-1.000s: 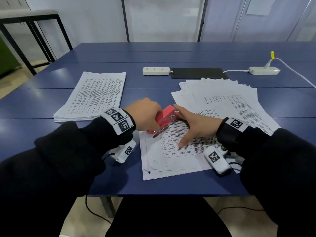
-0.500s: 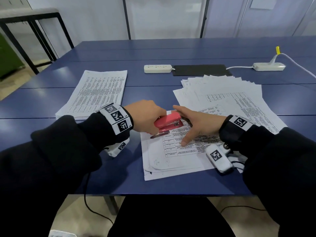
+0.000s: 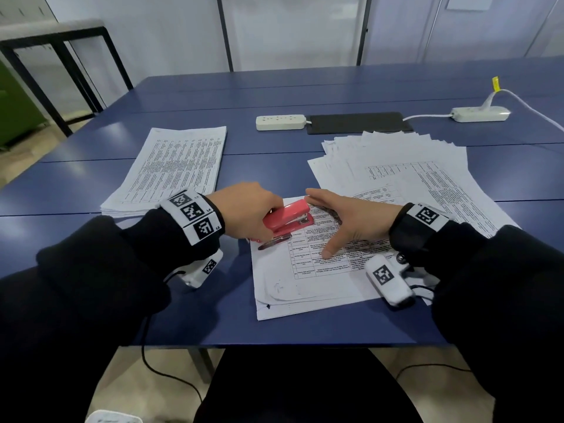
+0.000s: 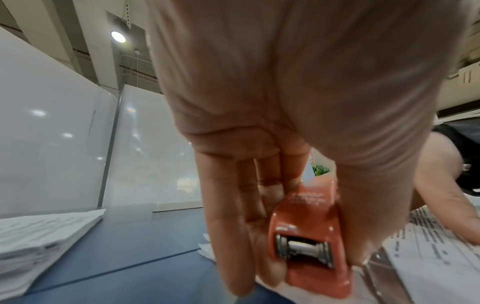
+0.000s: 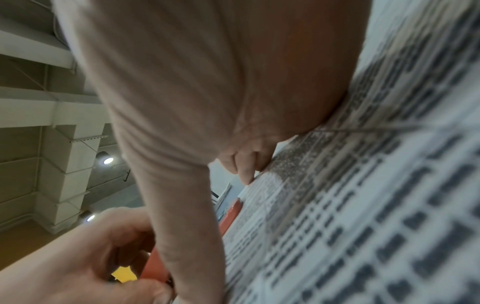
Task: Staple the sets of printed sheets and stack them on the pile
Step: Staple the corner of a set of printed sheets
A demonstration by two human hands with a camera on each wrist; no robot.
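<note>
**Stapler on the corner of a held set, dark blue bench**

The bench (image 3: 274, 96) is dark blue, made of long boards with seams running across, and it stands in a room with pale panelled walls. A black-framed table (image 3: 61, 38) stands off to the far left, with something green beside it at the frame's edge.

At the back of the bench lie a white power strip (image 3: 280, 122), a flat black pad (image 3: 358, 122) touching its end, and a second power strip (image 3: 479, 113) with a white cable and a yellow tag. To the left sits a squared pile of printed sheets (image 3: 180, 166); to the right, a loose fan of unstapled sheets (image 3: 412, 166) spreads out, partly under the right forearm.

Between them, near the front edge, lies the set of sheets (image 3: 305, 279) being worked on. The left hand (image 3: 244, 213) is wrapped round the back of a red stapler (image 3: 288, 219), whose mouth sits over the set's upper left corner; the left wrist view shows the fingers (image 4: 233, 236) along one side of the stapler (image 4: 309, 246) and the thumb on the other. The right hand (image 3: 351, 222) lies flat with fingers straight, pressing the set down just beside the stapler, thumb spread toward the person.

Both wrists carry bands with square black-and-white markers and small white camera units. The right wrist view is blurred: only the palm (image 5: 207, 82), smeared print and a sliver of red are clear. Whether the stapler is fully squeezed down cannot be told. The dark sleeves hide the near bench edge on both sides.
</note>
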